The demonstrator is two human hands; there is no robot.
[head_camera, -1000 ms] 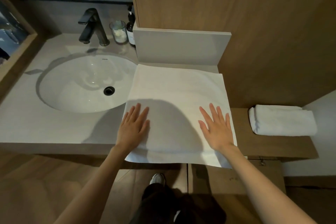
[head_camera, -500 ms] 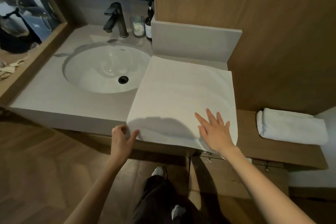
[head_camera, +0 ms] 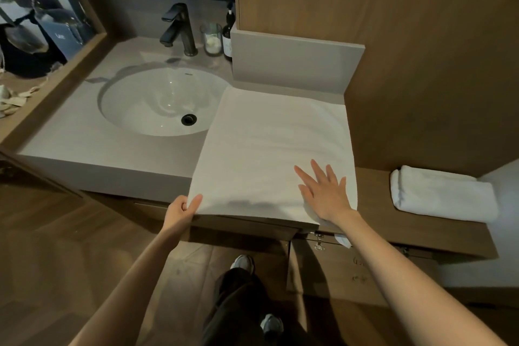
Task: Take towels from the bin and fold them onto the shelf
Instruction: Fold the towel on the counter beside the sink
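A white towel (head_camera: 269,146) lies spread flat on the grey counter (head_camera: 92,146), to the right of the sink; its near edge hangs over the counter's front. My left hand (head_camera: 181,209) pinches the towel's near left corner between thumb and fingers. My right hand (head_camera: 325,194) rests flat on the towel near its near right corner, fingers spread. A folded white towel (head_camera: 441,195) sits on the low wooden shelf (head_camera: 373,199) at the right. No bin is in view.
A white sink basin (head_camera: 157,104) with a black faucet (head_camera: 179,28) fills the counter's left. A glass (head_camera: 211,39) and a dark bottle (head_camera: 228,34) stand behind it. A wooden wall panel (head_camera: 393,36) rises behind the towel. My legs and shoes show below.
My left hand left the towel's flat surface, slid to its near left corner and took hold of it. My right hand stayed pressed flat. The camera view shifted left.
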